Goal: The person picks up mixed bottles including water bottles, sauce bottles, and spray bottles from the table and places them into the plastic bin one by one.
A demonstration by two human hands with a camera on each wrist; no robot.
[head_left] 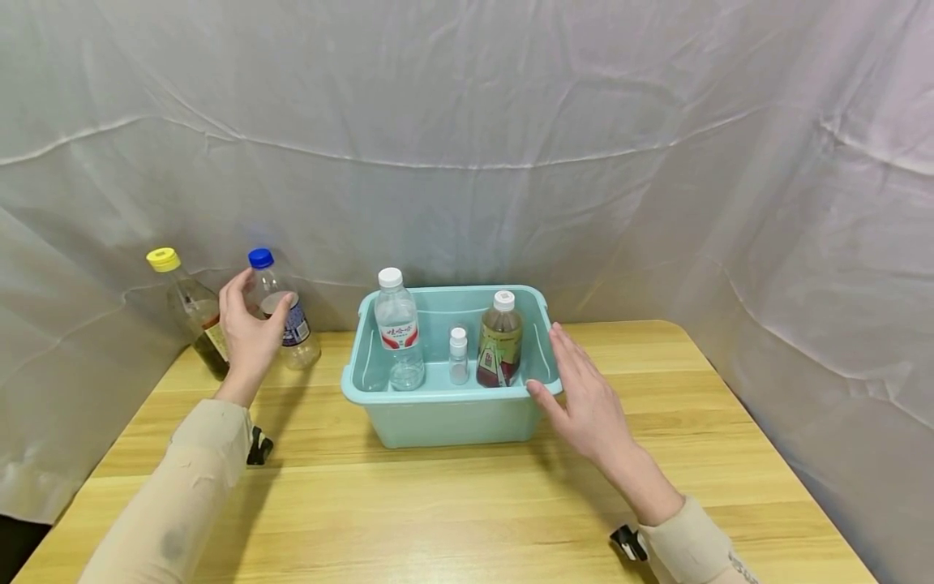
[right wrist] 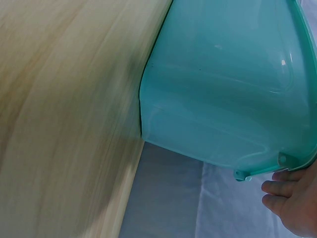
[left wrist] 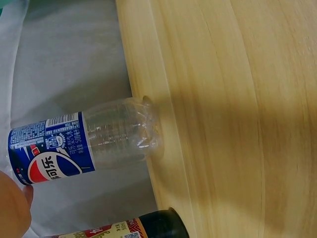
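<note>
My left hand point(head_left: 250, 328) is at a clear plastic cola bottle point(head_left: 297, 328) with a blue cap and blue label. Thumb and fingers are spread in front of it; a fingertip meets or nearly meets the label's edge in the left wrist view. The bottle stands upright at the table's back left. At the right end of a light teal plastic tub point(head_left: 452, 423), my right hand point(head_left: 587, 405) has its fingers extended along the rim. Inside the tub stand a clear water bottle point(head_left: 401, 337), a small white-capped bottle point(head_left: 458, 358) and a brown drink bottle point(head_left: 499, 349).
A yellow-capped bottle point(head_left: 191, 312) of dark liquid stands left of the cola bottle, partly behind my left hand. Grey cloth point(head_left: 467, 219) hangs behind and beside the wooden table point(head_left: 438, 511). Black wrist straps show below both hands.
</note>
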